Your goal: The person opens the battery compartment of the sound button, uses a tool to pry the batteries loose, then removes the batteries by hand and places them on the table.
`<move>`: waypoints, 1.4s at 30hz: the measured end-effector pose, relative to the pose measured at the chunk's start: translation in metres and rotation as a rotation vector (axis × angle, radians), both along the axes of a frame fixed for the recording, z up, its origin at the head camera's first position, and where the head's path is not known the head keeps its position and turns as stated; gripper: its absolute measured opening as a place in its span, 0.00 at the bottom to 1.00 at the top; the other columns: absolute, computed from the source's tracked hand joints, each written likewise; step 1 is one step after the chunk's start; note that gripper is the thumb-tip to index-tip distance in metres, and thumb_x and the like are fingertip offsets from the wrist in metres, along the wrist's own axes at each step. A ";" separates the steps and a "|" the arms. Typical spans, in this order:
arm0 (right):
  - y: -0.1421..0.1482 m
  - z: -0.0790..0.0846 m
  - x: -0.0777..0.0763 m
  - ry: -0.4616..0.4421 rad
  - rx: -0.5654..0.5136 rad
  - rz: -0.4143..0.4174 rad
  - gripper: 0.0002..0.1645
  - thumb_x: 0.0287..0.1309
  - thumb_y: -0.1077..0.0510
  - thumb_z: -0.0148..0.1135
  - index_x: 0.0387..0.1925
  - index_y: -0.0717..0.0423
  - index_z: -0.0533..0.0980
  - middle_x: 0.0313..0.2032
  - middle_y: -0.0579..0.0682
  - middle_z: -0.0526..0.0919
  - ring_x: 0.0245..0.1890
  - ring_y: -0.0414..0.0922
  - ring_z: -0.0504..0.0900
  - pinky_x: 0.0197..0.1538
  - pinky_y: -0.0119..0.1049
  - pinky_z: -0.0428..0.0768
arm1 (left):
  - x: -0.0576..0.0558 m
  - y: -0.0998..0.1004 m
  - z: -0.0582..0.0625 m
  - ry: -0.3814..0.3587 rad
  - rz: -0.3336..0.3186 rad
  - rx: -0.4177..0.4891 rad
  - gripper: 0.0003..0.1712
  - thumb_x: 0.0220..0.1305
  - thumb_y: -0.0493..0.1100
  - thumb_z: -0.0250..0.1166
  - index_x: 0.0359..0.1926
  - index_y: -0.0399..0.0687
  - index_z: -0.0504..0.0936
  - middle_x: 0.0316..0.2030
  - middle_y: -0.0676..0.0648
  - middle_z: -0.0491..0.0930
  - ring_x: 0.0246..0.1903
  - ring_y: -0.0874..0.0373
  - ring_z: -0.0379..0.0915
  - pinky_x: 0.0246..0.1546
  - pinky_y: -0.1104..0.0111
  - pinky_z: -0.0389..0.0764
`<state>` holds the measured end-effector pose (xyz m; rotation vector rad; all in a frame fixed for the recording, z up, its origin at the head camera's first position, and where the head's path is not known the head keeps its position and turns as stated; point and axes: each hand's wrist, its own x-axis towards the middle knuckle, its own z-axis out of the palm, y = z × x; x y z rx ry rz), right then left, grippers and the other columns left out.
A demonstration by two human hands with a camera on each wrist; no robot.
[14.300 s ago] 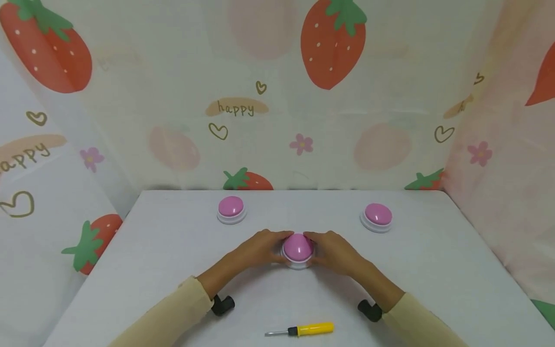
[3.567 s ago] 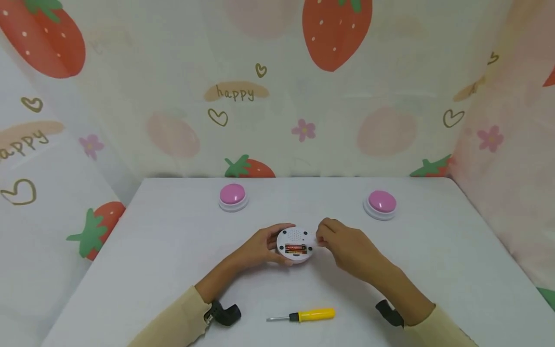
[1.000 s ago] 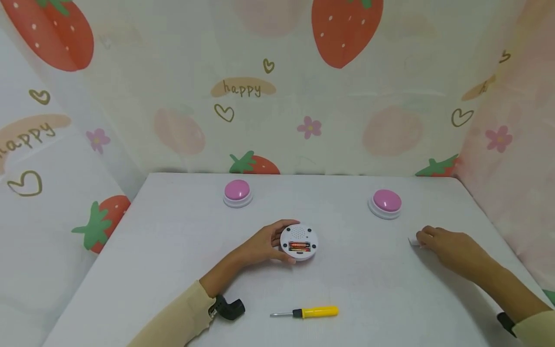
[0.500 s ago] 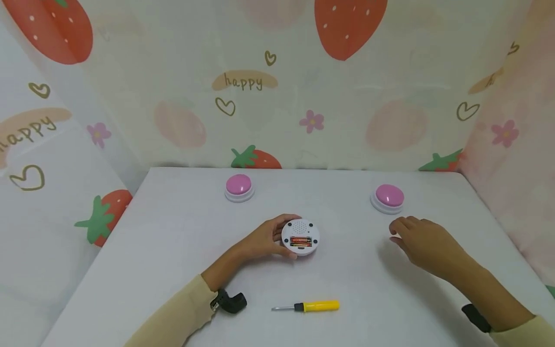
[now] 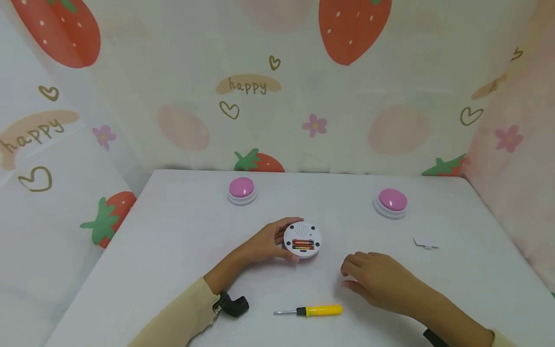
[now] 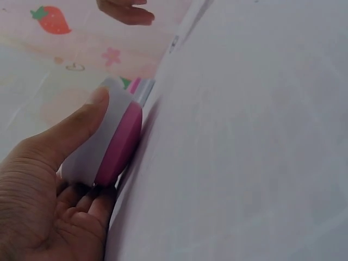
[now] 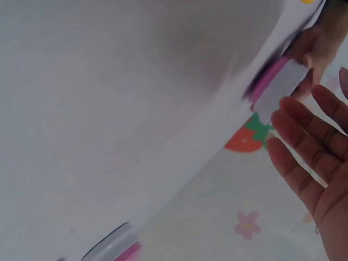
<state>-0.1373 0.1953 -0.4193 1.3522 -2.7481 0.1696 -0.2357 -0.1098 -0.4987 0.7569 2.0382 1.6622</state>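
Note:
My left hand [image 5: 268, 243] grips a round push-button [image 5: 302, 239] by its side, turned upside down. Its white underside faces up, and two red batteries [image 5: 303, 244] lie in the uncovered compartment. In the left wrist view the thumb presses the white base [image 6: 98, 136] and the pink dome points at the table. My right hand [image 5: 381, 282] hovers over the table to the right of the button, holding nothing, fingers loosely bent. Farther right, a small white battery cover [image 5: 426, 242] lies on the table. Below the button rests a yellow-handled screwdriver [image 5: 321, 311].
Two more pink push-buttons stand upright toward the back of the white table [image 5: 195, 207], one at the left [image 5: 241, 191] and one at the right [image 5: 390, 203]. A strawberry-printed curtain [image 5: 186, 62] hangs behind and along both sides.
Earlier the button stood upright between both hands; later it was upside down. My right hand carried the battery cover right, let it go on the table, and has come back toward the button.

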 end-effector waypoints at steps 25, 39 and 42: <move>-0.068 -0.019 0.012 -0.214 0.142 0.151 0.10 0.58 0.50 0.74 0.37 0.46 0.81 0.29 0.34 0.77 0.27 0.31 0.70 0.33 0.24 0.74 | -0.005 0.000 0.000 0.018 0.000 0.019 0.54 0.47 0.31 0.82 0.74 0.51 0.66 0.69 0.49 0.69 0.67 0.55 0.68 0.64 0.70 0.72; -0.066 0.001 -0.002 -0.452 0.079 -0.020 0.08 0.58 0.53 0.74 0.39 0.45 0.82 0.33 0.34 0.83 0.29 0.32 0.75 0.43 0.32 0.83 | -0.003 0.000 -0.002 0.005 0.000 0.026 0.54 0.47 0.31 0.82 0.74 0.51 0.66 0.69 0.48 0.69 0.67 0.54 0.68 0.64 0.69 0.73; -0.059 0.016 -0.009 -0.442 0.031 -0.072 0.08 0.58 0.54 0.74 0.37 0.44 0.82 0.32 0.33 0.83 0.29 0.33 0.75 0.42 0.33 0.83 | -0.003 0.000 -0.003 -0.001 0.001 0.017 0.54 0.47 0.32 0.82 0.74 0.51 0.65 0.69 0.48 0.69 0.67 0.54 0.68 0.64 0.69 0.73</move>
